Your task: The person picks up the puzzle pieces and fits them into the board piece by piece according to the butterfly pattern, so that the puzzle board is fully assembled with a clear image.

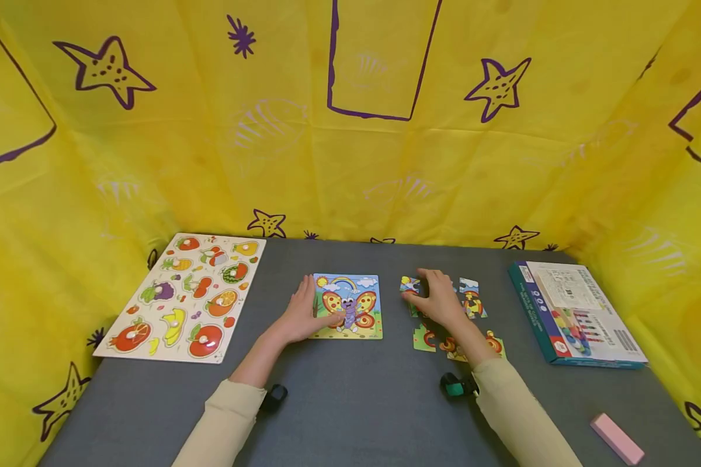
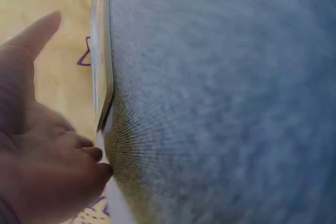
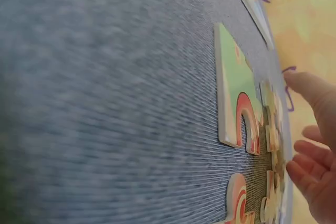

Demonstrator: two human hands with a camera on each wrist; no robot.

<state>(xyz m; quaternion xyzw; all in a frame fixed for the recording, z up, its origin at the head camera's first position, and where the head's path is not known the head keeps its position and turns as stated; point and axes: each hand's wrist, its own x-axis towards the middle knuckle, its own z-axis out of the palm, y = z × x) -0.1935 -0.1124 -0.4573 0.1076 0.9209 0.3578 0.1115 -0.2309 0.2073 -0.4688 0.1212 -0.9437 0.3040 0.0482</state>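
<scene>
Yellow cloth patterned with purple starfish hangs round this grey worktop. A fruit board lies on the left, a box on the right. Mid-surface, the left hand, fingers straight, borders the butterfly puzzle; the right hand, loose and grasping nothing, hovers by cut pieces.

The tabletop looks matt and ribbed, like woven cloth. The backdrop across the upper frame is thin, creased cloth, faintly sheeny. The loose puzzle pieces look like wood or thick card, smooth-faced; the box at right seems smooth card, the block at lower right matt.
</scene>
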